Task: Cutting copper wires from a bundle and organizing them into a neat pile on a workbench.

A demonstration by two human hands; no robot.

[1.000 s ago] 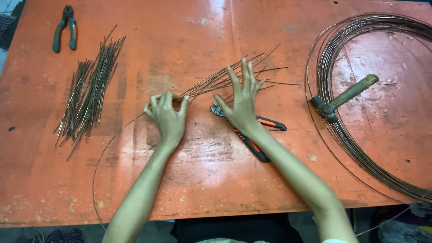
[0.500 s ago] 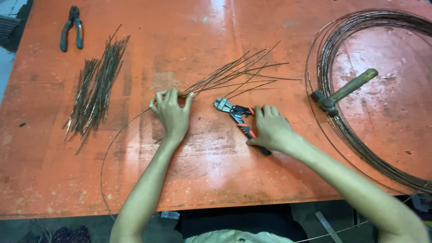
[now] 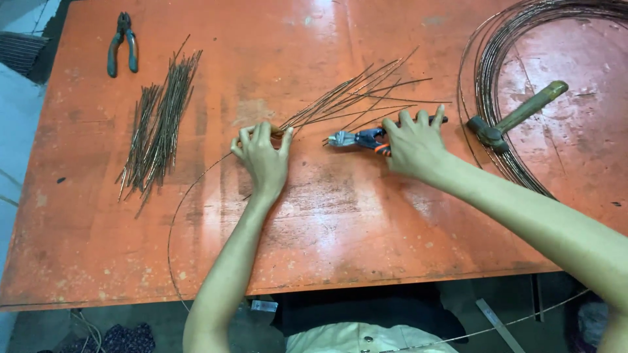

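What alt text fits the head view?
Right hand closes on cutting pliers while left hand pins a fan of cut wires on an orange table. Wire bundle, second pliers, hammer and wire coil lie around.

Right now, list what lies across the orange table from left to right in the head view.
Green-handled pliers → bundle of cut wire pieces → left hand → cutters under the right hand → hammer on the wire coil.
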